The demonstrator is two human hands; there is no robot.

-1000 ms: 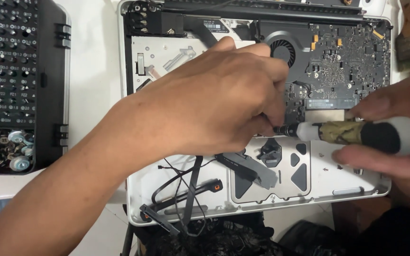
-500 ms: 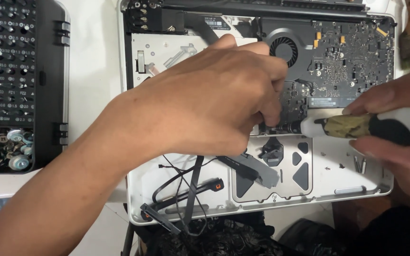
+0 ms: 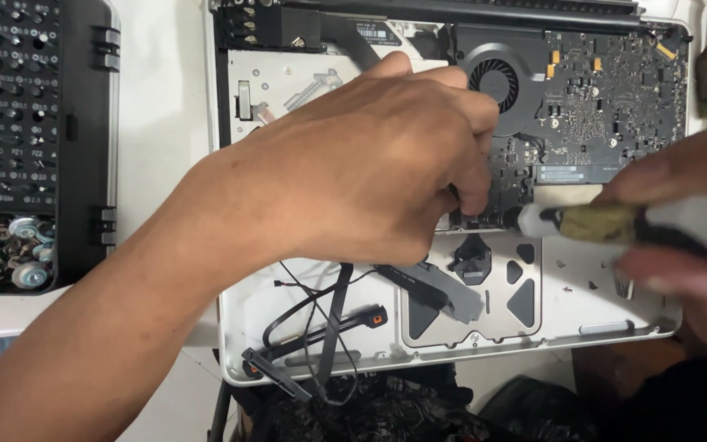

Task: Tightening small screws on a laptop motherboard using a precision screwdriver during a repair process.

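Opened white laptop case [image 3: 288, 327], bottom cover off, logic board [image 3: 615, 98] and fan [image 3: 493, 82] exposed; cables [image 3: 321, 319] loose below the board. Left hand [image 3: 370, 172] curled, fingertips pinched at the board's lower edge (held item hidden). Right hand [image 3: 681, 221] wrapped around screwdriver [image 3: 607, 223], blurred. Since a second ago: driver tip shifted leftward; fasteners seemingly remain.

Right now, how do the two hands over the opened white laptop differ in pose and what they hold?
The left hand reaches in from the lower left and lies curled, knuckles up, over the opened white laptop shell, fingertips pinched down at the dark circuit board; whether it grips anything is hidden. The right hand comes from the right edge, blurred, holding a white-and-dark-handled screwdriver that lies level. Both meet at one spot on the board's lower edge.
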